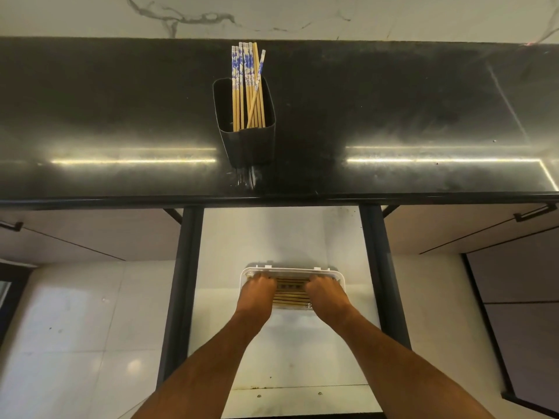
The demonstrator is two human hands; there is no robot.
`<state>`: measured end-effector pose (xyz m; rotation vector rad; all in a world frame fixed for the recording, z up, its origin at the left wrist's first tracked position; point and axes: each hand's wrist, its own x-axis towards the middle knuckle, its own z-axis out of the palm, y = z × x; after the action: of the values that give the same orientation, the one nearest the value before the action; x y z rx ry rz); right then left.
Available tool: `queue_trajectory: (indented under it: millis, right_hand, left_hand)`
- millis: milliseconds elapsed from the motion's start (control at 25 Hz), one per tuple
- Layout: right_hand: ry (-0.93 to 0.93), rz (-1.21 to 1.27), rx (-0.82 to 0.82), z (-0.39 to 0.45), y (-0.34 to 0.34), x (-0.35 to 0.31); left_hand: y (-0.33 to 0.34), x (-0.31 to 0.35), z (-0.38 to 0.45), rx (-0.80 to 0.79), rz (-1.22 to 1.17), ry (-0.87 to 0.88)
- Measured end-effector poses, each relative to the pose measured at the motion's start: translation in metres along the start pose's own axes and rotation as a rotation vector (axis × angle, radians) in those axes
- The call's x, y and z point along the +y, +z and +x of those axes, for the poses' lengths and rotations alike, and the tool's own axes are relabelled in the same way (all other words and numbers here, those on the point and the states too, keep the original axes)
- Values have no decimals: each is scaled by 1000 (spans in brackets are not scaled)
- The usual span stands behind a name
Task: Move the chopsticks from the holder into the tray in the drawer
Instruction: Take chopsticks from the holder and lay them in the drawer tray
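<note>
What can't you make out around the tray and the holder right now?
- Head view: both ends of the tray lie under the left hand and right hand.
- Fingertips out of sight, so the grip is unclear.
- Chopsticks: lower ends hidden by the holder front wall.
- Tray label too small to read.

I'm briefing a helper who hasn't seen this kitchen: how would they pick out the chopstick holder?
Look along the long black countertop below the marbled wall. Near its middle stands a dark rectangular holder, open at the top. It is the only container on the counter, and a bundle of wooden chopsticks with blue-and-white patterned tops sticks out of it.
</note>
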<state>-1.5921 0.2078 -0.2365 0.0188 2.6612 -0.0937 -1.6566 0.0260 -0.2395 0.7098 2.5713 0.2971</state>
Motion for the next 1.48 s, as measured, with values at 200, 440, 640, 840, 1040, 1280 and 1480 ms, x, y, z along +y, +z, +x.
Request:
queue_trajectory:
  millis: [200,440,640,840,1040,1280,1480]
  right_hand:
    - [-61,-13,158,-9,-13,1]
    - [-99,48,535,-29,-67,4]
    - [-3,-14,748,-34,-130,5]
    - [-15,-46,880,-19,-225,5]
    - [-52,-95,994,7,-319,0]
    - [-101,-41,992,61,-379,-10]
    - [-169,-45,829,136,-395,-11]
  left_hand:
    - [-10,5,-4,101,42,67]
    - [-60,19,-13,388,118,271]
    - [-125,32,-9,683,138,278]
    - [-221,46,8,819,136,235]
    - [-312,52,36,933,110,177]
    - [-364,44,84,947,77,145]
    - [-379,28,137,870,-111,71]
